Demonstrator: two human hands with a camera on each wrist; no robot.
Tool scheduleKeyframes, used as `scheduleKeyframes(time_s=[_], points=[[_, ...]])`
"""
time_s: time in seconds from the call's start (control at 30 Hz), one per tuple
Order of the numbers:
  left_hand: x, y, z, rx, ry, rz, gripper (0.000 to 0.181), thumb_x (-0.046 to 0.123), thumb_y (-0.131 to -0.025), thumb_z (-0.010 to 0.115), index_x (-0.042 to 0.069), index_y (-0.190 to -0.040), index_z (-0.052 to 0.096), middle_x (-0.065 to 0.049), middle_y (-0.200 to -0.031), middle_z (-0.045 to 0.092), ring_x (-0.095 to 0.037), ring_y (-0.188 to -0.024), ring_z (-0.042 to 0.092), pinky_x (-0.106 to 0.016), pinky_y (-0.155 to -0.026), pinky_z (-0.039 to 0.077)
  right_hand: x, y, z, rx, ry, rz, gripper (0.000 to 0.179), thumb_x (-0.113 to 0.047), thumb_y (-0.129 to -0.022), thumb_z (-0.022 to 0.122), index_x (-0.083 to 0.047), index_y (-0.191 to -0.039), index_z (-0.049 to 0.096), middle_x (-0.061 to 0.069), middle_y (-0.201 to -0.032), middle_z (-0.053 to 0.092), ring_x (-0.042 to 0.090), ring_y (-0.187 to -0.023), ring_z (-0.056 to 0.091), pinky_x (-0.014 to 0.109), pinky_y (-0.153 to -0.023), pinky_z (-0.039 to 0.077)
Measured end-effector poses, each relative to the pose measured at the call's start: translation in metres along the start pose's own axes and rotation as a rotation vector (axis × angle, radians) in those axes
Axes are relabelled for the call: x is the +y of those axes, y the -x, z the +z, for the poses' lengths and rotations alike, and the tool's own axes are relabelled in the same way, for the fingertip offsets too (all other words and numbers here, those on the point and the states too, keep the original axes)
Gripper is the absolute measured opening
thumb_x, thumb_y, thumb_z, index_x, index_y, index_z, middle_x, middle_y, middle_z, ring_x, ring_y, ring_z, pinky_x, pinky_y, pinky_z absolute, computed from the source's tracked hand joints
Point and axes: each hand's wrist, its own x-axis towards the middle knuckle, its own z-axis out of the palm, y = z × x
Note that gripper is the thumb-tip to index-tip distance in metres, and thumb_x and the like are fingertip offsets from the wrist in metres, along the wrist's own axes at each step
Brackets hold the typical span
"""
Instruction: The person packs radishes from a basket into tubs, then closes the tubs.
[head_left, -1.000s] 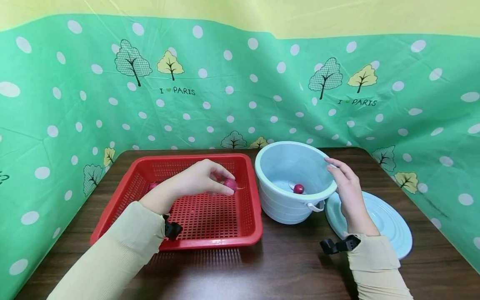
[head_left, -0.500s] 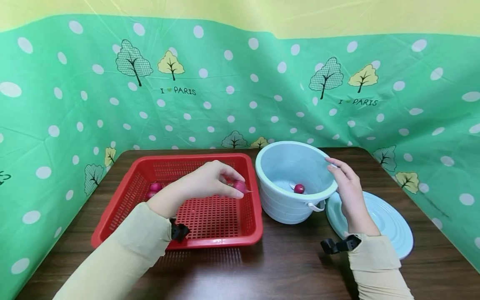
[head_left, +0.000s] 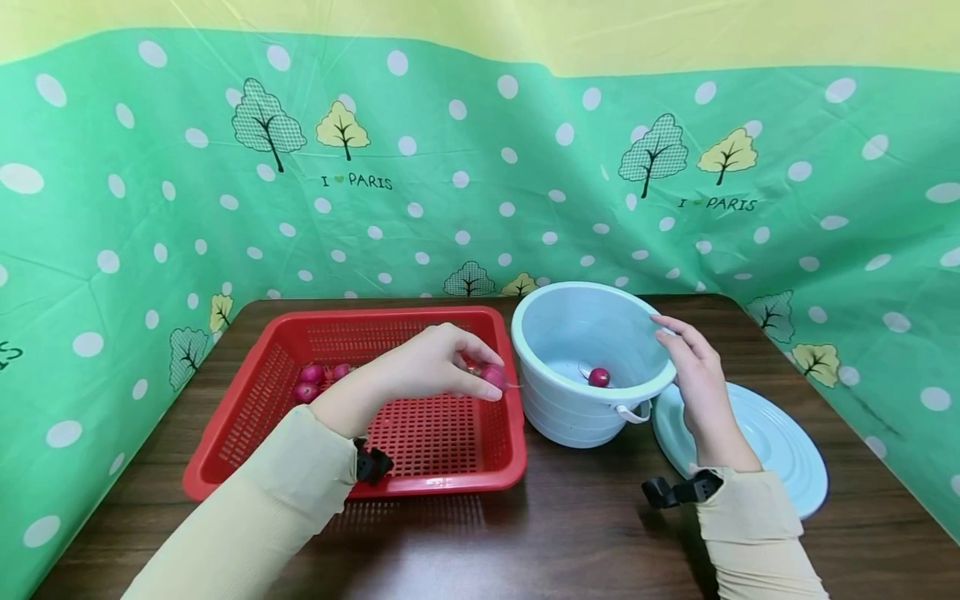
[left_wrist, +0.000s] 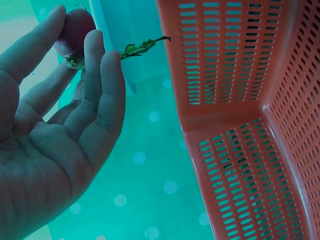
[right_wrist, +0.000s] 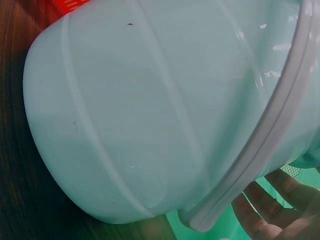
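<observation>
My left hand [head_left: 431, 362] pinches a red radish [head_left: 493, 377] by the thumb and fingertips, above the right side of a red perforated basket [head_left: 480, 482]. In the left wrist view, green leaf stalks [left_wrist: 140, 48] trail from the held radish [left_wrist: 75, 31]. Several more radishes [head_left: 312, 374] lie at the left of the basket, partly behind my left arm. A light blue bucket [head_left: 566, 412] stands right of the basket, with one radish [head_left: 598, 377] on its floor. My right hand [head_left: 697, 371] holds the bucket's right rim; its thumb is hard to make out.
A round light blue lid [head_left: 780, 454] lies on the dark wooden table [head_left: 570, 533], under my right wrist. The bucket has a small handle [head_left: 633, 413] at its front. A green dotted cloth [head_left: 465, 208] hangs behind and at both sides.
My left hand has carried the radish to the right, toward the bucket. More radishes at the basket's left have come into sight. The right hand stays on the bucket rim.
</observation>
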Motion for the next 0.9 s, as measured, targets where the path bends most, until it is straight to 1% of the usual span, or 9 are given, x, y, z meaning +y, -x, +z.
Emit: scheduleKeyframes(time_s=[0.17, 0.4, 0.53, 0.7, 0.9], points=[[0.001, -0.001, 0.003, -0.009, 0.002, -0.001, 0.039, 0.027, -0.082, 0.082, 0.013, -0.117, 0.072, 0.002, -0.096, 0.071, -0.014, -0.085, 0.063, -0.026, -0.074, 0.056, -0.001, 0.0, 0.0, -0.002, -0.005, 0.001, 0.048, -0.046, -0.104, 0.04, -0.025, -0.147, 0.047, 0.01, -0.156, 0.034, 0.022, -0.128, 0.04, 0.062, -0.111, 0.032], [0.004, -0.002, 0.006, -0.018, 0.013, 0.002, 0.038, 0.029, -0.082, 0.082, 0.015, -0.116, 0.073, 0.003, -0.101, 0.071, -0.012, -0.089, 0.067, -0.027, -0.079, 0.056, 0.0, 0.0, -0.001, -0.002, -0.011, 0.006, 0.048, -0.046, -0.104, 0.04, -0.025, -0.147, 0.048, 0.011, -0.156, 0.034, 0.022, -0.128, 0.039, 0.064, -0.112, 0.031], [0.004, -0.004, 0.008, -0.018, 0.011, -0.007, 0.037, 0.03, -0.082, 0.082, 0.017, -0.115, 0.073, 0.003, -0.099, 0.07, -0.012, -0.084, 0.067, -0.028, -0.078, 0.056, 0.0, 0.0, -0.001, -0.004, -0.012, 0.007, 0.048, -0.045, -0.104, 0.04, -0.025, -0.147, 0.048, 0.011, -0.156, 0.033, 0.023, -0.128, 0.039, 0.065, -0.112, 0.03], [0.004, -0.005, 0.01, -0.02, 0.011, -0.002, 0.037, 0.031, -0.082, 0.082, 0.016, -0.115, 0.073, 0.003, -0.094, 0.071, -0.013, -0.079, 0.066, -0.026, -0.072, 0.055, 0.0, 0.0, -0.001, -0.007, -0.026, 0.006, 0.048, -0.046, -0.104, 0.041, -0.025, -0.147, 0.048, 0.011, -0.156, 0.033, 0.024, -0.129, 0.037, 0.067, -0.113, 0.027], [0.006, -0.005, 0.011, -0.016, 0.01, -0.012, 0.037, 0.03, -0.082, 0.082, 0.016, -0.115, 0.073, 0.001, -0.093, 0.07, -0.013, -0.075, 0.064, -0.026, -0.069, 0.054, 0.0, 0.0, -0.001, -0.008, -0.034, 0.005, 0.048, -0.046, -0.104, 0.041, -0.025, -0.147, 0.048, 0.012, -0.157, 0.032, 0.025, -0.13, 0.035, 0.068, -0.113, 0.025]])
